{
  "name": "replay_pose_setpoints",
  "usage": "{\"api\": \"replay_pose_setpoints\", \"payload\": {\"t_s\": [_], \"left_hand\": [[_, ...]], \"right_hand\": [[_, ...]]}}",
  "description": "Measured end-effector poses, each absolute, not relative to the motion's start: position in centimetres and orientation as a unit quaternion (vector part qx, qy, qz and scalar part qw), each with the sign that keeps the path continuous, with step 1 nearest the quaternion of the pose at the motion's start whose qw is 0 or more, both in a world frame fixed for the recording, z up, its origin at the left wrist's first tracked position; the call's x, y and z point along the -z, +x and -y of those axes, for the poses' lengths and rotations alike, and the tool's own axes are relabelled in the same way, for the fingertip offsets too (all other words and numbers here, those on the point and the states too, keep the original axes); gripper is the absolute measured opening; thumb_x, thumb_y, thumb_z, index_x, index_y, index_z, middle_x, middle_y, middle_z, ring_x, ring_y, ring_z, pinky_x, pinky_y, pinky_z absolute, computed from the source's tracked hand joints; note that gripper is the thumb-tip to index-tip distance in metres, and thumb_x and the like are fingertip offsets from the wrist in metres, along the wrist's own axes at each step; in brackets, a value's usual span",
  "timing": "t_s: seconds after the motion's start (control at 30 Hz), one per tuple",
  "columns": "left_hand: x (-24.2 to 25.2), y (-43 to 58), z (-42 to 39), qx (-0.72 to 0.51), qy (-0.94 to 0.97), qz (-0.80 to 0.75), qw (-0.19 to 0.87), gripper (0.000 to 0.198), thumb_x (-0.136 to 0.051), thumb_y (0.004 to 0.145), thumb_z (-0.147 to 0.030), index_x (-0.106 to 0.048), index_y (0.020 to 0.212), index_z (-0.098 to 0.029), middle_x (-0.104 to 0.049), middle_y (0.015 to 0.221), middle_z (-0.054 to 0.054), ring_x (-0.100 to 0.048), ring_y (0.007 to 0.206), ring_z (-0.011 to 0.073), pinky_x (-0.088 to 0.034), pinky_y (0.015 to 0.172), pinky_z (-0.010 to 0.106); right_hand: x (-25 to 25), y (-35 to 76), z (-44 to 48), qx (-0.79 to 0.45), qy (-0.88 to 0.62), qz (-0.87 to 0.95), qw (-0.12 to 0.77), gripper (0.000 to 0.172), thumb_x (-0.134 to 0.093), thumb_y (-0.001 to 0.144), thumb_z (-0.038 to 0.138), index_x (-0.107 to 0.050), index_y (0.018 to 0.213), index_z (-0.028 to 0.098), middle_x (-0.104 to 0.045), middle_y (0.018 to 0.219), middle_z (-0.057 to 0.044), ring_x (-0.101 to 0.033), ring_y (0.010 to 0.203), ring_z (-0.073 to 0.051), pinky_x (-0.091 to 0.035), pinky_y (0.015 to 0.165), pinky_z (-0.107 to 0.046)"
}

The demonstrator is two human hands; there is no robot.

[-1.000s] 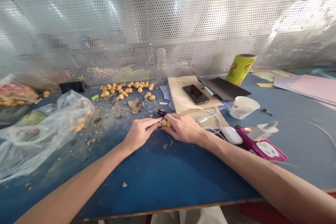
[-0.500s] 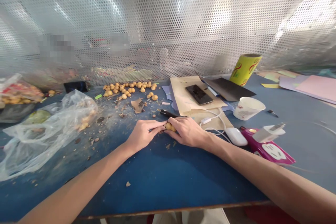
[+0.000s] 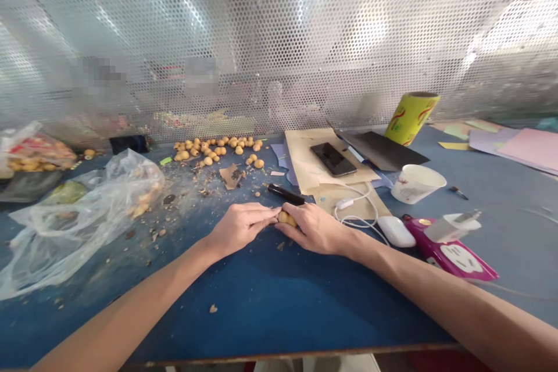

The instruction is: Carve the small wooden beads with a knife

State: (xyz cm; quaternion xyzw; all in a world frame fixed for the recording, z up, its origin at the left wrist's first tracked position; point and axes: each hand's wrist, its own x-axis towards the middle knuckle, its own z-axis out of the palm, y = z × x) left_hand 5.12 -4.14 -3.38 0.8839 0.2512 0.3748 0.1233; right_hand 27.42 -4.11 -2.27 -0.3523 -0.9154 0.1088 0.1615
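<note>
A small tan gourd (image 3: 286, 219) with a rounded, waisted shape lies low over the blue table between my hands. My right hand (image 3: 320, 229) is closed round it, thumb and fingers on either side. From the left, my left hand (image 3: 239, 226) meets the gourd's end with its fingers pressed together in a pinch. Whatever sits inside that pinch is hidden. Just behind the hands lies a black stick-shaped object (image 3: 286, 193). Farther back, several similar gourds (image 3: 209, 151) are heaped in a loose row.
Crumbs and a brown scrap (image 3: 231, 176) litter the table (image 3: 261, 302). Left are a clear plastic bag (image 3: 87, 215) and a bag of gourds (image 3: 39, 154). Right are a phone (image 3: 333, 158), paper cup (image 3: 418, 183), white case (image 3: 396, 231), pink power strip (image 3: 462, 258) and yellow roll (image 3: 412, 119).
The view has shifted slightly. My left fingers have straightened and closed together at the gourd's end. More of the black stick-shaped object shows behind my right hand, which still holds the gourd.
</note>
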Motion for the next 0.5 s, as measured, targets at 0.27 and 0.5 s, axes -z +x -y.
{"api": "replay_pose_setpoints", "payload": {"t_s": [0.27,0.5], "left_hand": [[2.6,5.1,4.2,-0.369,0.891,-0.23,0.127,0.029,-0.052,0.096,-0.022,-0.068,0.12,-0.02,-0.075,0.097,0.007,-0.071,0.082,0.0154,-0.058,0.074,0.026],[2.1,4.9,3.8,-0.371,0.883,-0.25,0.143,0.027,-0.056,0.094,-0.023,-0.068,0.118,-0.022,-0.072,0.097,0.006,-0.068,0.083,0.0138,-0.055,0.077,0.025]], "right_hand": [[1.6,27.6,4.0,-0.266,-0.321,0.893,0.168,0.033,-0.04,0.1,0.044,-0.055,0.094,0.016,-0.057,0.072,-0.001,-0.047,0.059,-0.011,-0.035,0.058,-0.024],[1.5,27.4,3.7,-0.315,-0.3,0.879,0.196,0.035,-0.038,0.1,0.047,-0.05,0.091,0.016,-0.049,0.069,0.003,-0.042,0.058,-0.009,-0.034,0.057,-0.023]]}}
